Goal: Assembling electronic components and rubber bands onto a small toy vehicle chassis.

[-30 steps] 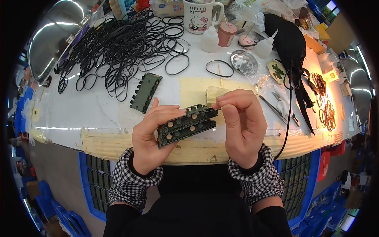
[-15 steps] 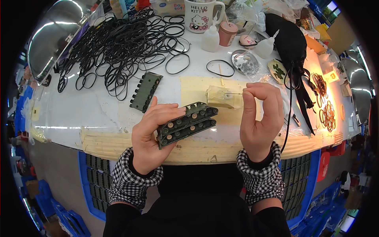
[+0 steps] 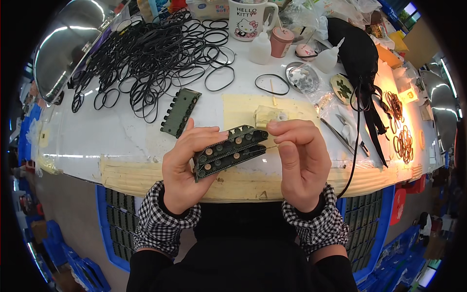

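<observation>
Dark green, probably light and stiff and best gripped by its edges, the wheeled toy part (image 3: 227, 146) is clasped mid-frame in the half-curled left hand (image 3: 182, 168), while a thin stick (image 3: 271, 147) is pinched, just beside it, in the nearly closed right hand (image 3: 305, 163).

Room left of left hand (image 3: 185, 168), loops (image 3: 141, 56) beyond

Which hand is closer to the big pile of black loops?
Left. The left hand is on the near side of the black loops, not touching them; the right hand is farther off to the right.
</observation>
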`<state>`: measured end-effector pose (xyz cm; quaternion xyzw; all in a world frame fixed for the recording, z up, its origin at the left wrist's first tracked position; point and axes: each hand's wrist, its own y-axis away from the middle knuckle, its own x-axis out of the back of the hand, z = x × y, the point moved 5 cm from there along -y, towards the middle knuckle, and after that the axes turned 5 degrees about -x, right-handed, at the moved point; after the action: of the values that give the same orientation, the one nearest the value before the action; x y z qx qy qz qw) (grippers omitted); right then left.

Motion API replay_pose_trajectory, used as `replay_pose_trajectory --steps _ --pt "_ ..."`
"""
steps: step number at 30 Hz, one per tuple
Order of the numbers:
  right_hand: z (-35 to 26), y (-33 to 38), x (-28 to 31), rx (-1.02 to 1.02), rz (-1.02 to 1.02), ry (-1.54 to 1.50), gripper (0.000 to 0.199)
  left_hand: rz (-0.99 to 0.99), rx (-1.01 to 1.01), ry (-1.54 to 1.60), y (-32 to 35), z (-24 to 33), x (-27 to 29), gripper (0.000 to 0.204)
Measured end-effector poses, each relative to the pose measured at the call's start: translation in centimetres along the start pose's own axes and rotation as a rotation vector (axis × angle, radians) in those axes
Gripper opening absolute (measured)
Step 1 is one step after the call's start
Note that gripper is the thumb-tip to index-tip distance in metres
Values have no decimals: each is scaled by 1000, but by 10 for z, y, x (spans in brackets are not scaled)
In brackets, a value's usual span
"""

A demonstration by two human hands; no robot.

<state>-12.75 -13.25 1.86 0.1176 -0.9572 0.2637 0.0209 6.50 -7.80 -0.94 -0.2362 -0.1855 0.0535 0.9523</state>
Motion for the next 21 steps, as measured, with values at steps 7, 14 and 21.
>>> replay_pose_trajectory --steps 7,14,21 --pt "0 0 -7 18 -35 45 6 4 8 -4 0 1 0 39" --pt "0 1 -5 12 -9 37 7 0 -2 11 0 0 -1 39" --pt "-4 -12 25 219 182 526 8 -2 4 1 1 0 0 39"
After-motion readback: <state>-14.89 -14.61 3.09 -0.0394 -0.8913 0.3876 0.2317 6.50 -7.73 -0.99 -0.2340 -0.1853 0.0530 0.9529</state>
